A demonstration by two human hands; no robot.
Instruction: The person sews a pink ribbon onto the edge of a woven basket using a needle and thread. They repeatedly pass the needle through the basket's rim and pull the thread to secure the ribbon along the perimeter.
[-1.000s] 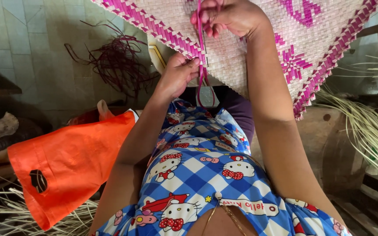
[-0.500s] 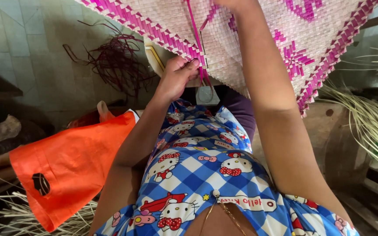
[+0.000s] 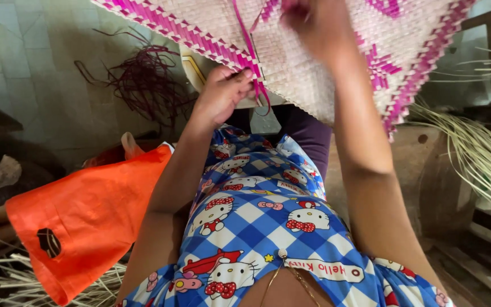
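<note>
Well, the left hand pinches a thin pink strip by the light, bendy woven mat, while the blurry right hand hides its grip.

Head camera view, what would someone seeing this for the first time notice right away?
The woven mat with bright pink borders fills the top of the view, and both hands work at it: the left hand pinches a pink strip at its lower edge, and the right hand, blurred, reaches higher up. Below left, a vivid orange bag lies beside the blue checked cartoon-print dress.
</note>
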